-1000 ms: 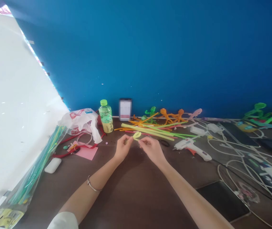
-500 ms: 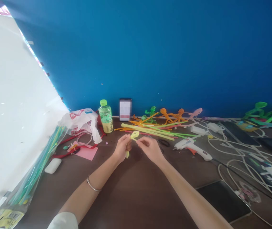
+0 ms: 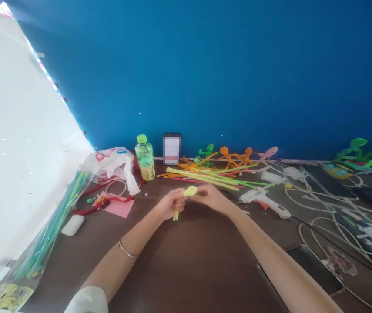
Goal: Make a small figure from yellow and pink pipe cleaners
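Near the middle of the brown table, my left hand (image 3: 173, 203) is closed round light yellow pipe cleaners (image 3: 190, 191). Their upper part forms a small rounded loop above the fist, and short ends stick out below it. My right hand (image 3: 211, 198) pinches at the right side of this loop, thumb and fingers together. Behind both hands lies a loose pile of yellow, green, orange and pink pipe cleaners (image 3: 202, 175). A short pale yellow end shows beside my right wrist.
A bottle (image 3: 145, 161) and an upright phone (image 3: 172, 149) stand behind. A glue gun (image 3: 264, 202), white cables (image 3: 298, 198) and a dark tablet (image 3: 316, 267) lie right; a plastic bag (image 3: 114, 167), pink paper (image 3: 118, 206) and white case (image 3: 73, 225) lie left. Bent figures (image 3: 234, 156) line the wall.
The yellow loop has moved slightly right and down and now looks fuller and more closed. My right hand has shifted right, its forearm now covering more of the tablet.
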Tool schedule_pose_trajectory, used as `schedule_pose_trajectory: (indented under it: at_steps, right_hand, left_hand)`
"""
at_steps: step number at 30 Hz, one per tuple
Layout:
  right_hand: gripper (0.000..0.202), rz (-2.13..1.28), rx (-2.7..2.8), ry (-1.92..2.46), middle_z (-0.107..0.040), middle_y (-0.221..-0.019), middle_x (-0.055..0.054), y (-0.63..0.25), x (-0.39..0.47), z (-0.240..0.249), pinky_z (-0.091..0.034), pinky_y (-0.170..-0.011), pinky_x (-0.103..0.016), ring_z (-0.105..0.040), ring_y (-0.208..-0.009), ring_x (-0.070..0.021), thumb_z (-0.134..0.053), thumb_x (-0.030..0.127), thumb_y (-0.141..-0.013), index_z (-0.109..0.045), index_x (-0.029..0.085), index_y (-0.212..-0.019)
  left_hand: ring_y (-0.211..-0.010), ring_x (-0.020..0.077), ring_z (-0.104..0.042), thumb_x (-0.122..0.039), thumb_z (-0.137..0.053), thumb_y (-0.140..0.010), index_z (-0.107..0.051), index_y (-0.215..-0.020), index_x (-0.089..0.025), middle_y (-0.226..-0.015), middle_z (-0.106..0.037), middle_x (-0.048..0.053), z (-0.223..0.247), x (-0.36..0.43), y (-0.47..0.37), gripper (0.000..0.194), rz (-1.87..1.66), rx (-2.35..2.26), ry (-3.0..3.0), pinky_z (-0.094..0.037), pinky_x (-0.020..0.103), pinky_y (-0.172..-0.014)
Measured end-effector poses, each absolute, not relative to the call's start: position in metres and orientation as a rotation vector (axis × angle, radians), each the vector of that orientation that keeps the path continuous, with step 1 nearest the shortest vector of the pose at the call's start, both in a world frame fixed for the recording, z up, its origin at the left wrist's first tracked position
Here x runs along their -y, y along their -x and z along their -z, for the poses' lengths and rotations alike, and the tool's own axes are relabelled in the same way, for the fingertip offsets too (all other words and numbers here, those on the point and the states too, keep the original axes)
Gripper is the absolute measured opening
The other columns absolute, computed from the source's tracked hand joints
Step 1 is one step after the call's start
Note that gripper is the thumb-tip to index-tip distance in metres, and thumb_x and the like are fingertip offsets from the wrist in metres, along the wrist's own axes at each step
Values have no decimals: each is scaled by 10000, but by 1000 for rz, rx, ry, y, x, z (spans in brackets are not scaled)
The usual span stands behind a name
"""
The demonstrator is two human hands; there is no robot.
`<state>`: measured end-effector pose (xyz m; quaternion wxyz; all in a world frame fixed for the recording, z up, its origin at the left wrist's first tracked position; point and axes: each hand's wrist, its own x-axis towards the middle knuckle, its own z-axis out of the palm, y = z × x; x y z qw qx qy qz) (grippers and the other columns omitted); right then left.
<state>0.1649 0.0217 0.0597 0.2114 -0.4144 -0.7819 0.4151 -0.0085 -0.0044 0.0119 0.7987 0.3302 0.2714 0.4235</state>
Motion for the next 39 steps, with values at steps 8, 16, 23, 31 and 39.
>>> schedule_pose_trajectory:
  at_steps: [8, 16, 23, 31, 39]
  right_hand:
    - [140, -842, 2501, 1315, -646, -697, -15, -160, -47, -95, -365, -533, -236, -553, -614, -153, -556, 299, -677, -655, 200, -664]
    - [152, -561, 2372, 1488, -657, -784, -46, -136, -22, -107, -377, -581, -258, -578, -692, -178, -502, 239, -733, -640, 202, -680]
    - [207, -295, 2391, 1278, -638, -849, -33, -127, 1, -82, -388, -598, -245, -571, -739, -163, -420, 207, -810, -624, 212, -775]
    - [205, -158, 2256, 1153, -634, -815, -29, -139, -2, -54, -410, -589, -241, -585, -710, -151, -455, 220, -817, -656, 245, -850]
    - [164, -460, 2132, 1105, -645, -788, -23, -148, -14, -48, -451, -610, -285, -583, -686, -166, -517, 235, -786, -681, 241, -791]
  left_hand:
    - [-366, 16, -191, -443, -622, -670, -424, -544, -152, -441, -300, -81, -16, 6, 6, 374, -998, -815, -1081, -111, 207, -403]
    - [-471, 49, -241, -479, -538, -727, -383, -521, -150, -480, -282, -66, -14, 2, 3, 417, -1311, -1158, -1359, -184, 219, -463]
    - [-400, 34, -192, -518, -531, -723, -381, -598, -167, -456, -247, -87, -9, -1, 6, 401, -1409, -1006, -1018, -139, 197, -402]
    - [-362, 9, -115, -381, -654, -676, -306, -621, -177, -490, -184, -103, -14, -1, 6, 407, -1296, -648, -582, -69, 158, -353]
    - [-358, 12, -76, -413, -604, -721, -436, -706, -149, -477, -146, -106, -14, 0, 12, 313, -1034, -566, -556, -75, 151, -335]
